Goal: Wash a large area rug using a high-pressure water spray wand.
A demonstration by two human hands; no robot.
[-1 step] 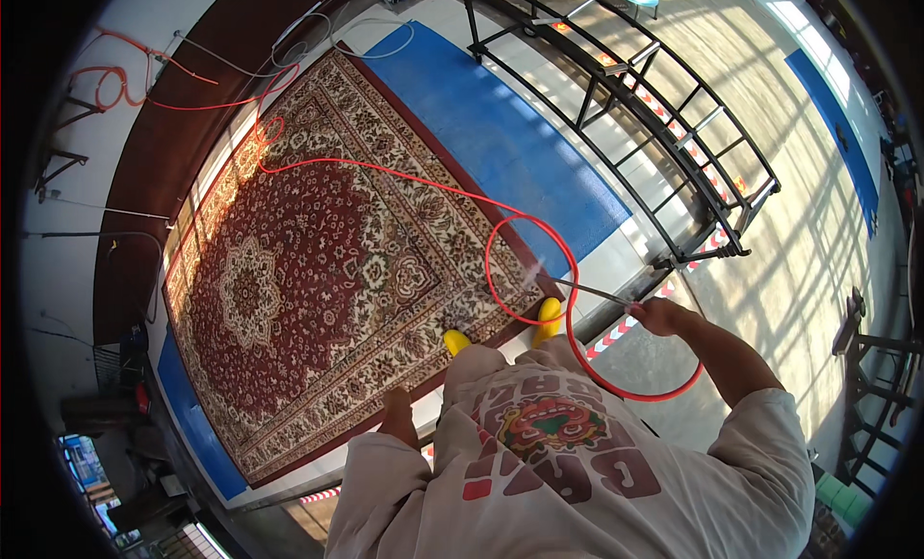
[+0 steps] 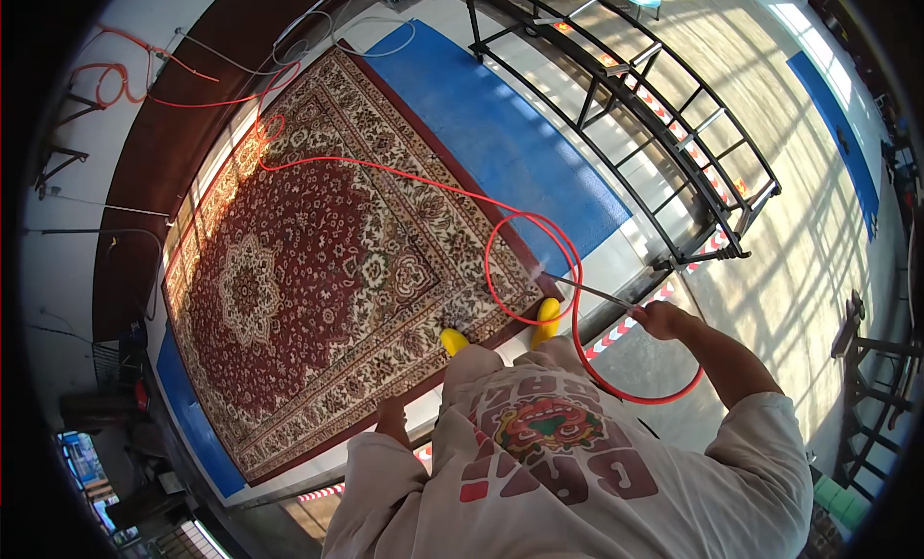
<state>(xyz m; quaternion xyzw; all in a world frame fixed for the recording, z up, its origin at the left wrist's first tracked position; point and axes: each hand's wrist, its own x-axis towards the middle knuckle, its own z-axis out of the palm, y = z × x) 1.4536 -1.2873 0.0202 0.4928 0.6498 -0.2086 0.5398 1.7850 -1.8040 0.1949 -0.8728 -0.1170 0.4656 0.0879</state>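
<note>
My right hand (image 2: 658,320) is closed round the rear end of a thin metal spray wand (image 2: 599,293). The wand points left and down toward the carpet's near right corner, and a pale mist hangs at its tip. A red hose (image 2: 577,314) loops around that spot and runs back across the carpet (image 2: 318,261), which is dark red and cream with a floral medallion. My left hand (image 2: 392,412) hangs low by the carpet's near edge, small and dark, its fingers not clear. My feet wear yellow boots (image 2: 547,320) at that edge.
Blue mats (image 2: 500,136) lie on both sides of the carpet. A long black metal frame (image 2: 664,126) stands at the far right, near red-and-white floor tape (image 2: 611,336). More hose (image 2: 115,83) hangs along the left wall. A black rack (image 2: 876,386) stands at the right edge.
My left hand has shifted up very slightly. The wand, hose and carpet look almost the same.
</note>
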